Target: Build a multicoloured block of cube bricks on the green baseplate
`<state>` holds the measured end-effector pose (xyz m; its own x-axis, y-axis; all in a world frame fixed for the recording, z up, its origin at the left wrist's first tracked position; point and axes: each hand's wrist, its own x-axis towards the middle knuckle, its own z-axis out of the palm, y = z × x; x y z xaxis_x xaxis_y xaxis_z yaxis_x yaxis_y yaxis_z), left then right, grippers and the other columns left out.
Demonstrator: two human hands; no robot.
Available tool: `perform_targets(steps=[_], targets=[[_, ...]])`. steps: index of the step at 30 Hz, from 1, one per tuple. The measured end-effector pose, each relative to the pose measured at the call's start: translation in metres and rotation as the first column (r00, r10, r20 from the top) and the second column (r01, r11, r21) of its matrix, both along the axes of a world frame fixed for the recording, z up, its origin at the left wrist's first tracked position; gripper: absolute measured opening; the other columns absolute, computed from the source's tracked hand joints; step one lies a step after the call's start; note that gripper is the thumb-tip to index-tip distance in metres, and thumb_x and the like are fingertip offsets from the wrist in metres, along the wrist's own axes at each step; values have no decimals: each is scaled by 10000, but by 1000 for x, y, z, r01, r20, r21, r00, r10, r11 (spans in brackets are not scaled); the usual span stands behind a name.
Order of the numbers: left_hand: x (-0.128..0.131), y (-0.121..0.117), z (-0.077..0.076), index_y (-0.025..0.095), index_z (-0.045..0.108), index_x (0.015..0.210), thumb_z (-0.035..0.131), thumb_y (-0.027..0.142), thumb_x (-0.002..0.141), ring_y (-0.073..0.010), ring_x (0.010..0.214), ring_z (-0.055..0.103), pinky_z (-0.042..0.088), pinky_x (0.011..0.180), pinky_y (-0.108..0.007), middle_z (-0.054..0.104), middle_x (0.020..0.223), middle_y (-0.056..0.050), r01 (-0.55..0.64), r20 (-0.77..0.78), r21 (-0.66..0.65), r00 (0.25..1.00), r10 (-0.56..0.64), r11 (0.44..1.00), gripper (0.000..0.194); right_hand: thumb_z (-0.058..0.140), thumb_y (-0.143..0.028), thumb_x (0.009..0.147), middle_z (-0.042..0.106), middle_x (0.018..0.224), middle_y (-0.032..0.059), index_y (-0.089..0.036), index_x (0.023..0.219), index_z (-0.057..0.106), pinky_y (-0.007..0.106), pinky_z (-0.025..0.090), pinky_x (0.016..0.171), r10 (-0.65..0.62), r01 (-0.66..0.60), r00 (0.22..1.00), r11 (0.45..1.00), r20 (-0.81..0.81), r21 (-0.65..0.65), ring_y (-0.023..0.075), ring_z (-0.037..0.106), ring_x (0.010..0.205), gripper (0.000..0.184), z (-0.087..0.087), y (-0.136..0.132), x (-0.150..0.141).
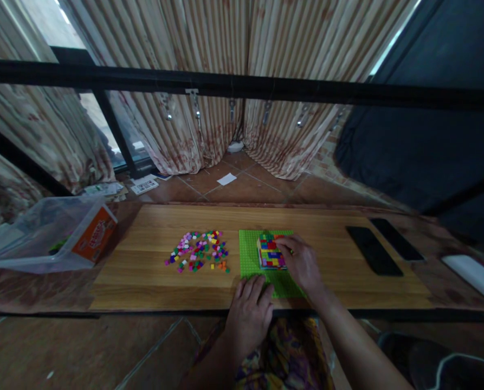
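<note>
A green studded baseplate (247,252) lies on the wooden board. On it stands a low block built from multicoloured toy bricks (271,253). My right hand (302,265) reaches over the block's right side, thumb and forefinger pinched together at its top. Whatever is between those fingertips is too small to make out. At the front left edge of the baseplate, my left hand (252,303) rests flat with its fingers stretched out and nothing in it. Left of the baseplate, many small loose bricks (199,250) in mixed colours are scattered on the board.
A clear plastic box (63,249) with an orange label stands at the far left. Two dark phone-like slabs (374,250) lie on the right, near a white object (473,276). A black bar (242,86) crosses above the board, with curtains (209,43) behind.
</note>
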<state>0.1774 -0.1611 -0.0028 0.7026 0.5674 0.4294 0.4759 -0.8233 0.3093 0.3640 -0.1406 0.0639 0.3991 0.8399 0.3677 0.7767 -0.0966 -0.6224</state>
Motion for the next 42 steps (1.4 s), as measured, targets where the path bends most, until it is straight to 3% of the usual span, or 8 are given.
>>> perform_targets(steps=[10, 15, 22, 29, 38, 42], targets=[[0, -1, 1, 240, 552, 1262, 482, 277, 907, -248, 1231, 489, 369, 1061, -479, 560, 1313, -72, 4, -14, -23, 1000, -4, 1000, 364, 498, -343, 829, 744, 935, 71, -195, 917, 726, 348, 510, 791, -88, 78, 982, 995, -169, -66, 207, 673, 800, 285, 2, -4, 0], [0, -2, 2, 252, 545, 1261, 487, 292, 910, -239, 1240, 484, 364, 1068, -469, 558, 1321, -53, -10, -23, -34, 1000, 9, 999, 358, 537, -363, 797, 744, 859, 65, -175, 911, 719, 329, 513, 733, -141, 125, 958, 989, -250, -79, 203, 670, 744, 285, 1, 0, 0], [-1, -2, 1, 245, 555, 1254, 500, 294, 904, -241, 1239, 486, 366, 1067, -471, 555, 1322, -68, -6, -17, -25, 1000, 5, 1000, 357, 579, -353, 762, 749, 803, 81, -173, 866, 713, 312, 517, 676, -215, 202, 953, 976, -215, -81, 204, 684, 696, 247, 3, 5, -2], [-1, -1, 1, 242, 550, 1255, 478, 286, 914, -244, 1249, 483, 370, 1066, -473, 547, 1337, -69, 6, -23, -48, 1000, -7, 999, 352, 609, -376, 731, 740, 745, 92, -146, 929, 710, 276, 492, 544, -243, 226, 921, 970, -304, -91, 203, 674, 617, 320, -1, 8, 0], [-2, -1, 2, 239, 550, 1259, 474, 278, 913, -248, 1249, 480, 368, 1069, -473, 546, 1335, -68, 10, -5, -57, 1000, -10, 998, 357, 602, -300, 733, 736, 735, 67, -153, 981, 695, 282, 469, 580, -277, 250, 942, 956, -189, -156, 196, 661, 612, 303, 6, 5, 0], [-2, -1, 5, 227, 546, 1268, 472, 305, 917, -248, 1245, 483, 362, 1074, -471, 547, 1329, -80, 17, 3, -51, 1000, -17, 999, 367, 593, -318, 770, 739, 771, 78, -156, 968, 697, 298, 484, 629, -294, 286, 943, 956, -155, -71, 212, 671, 674, 277, 17, 0, -15]])
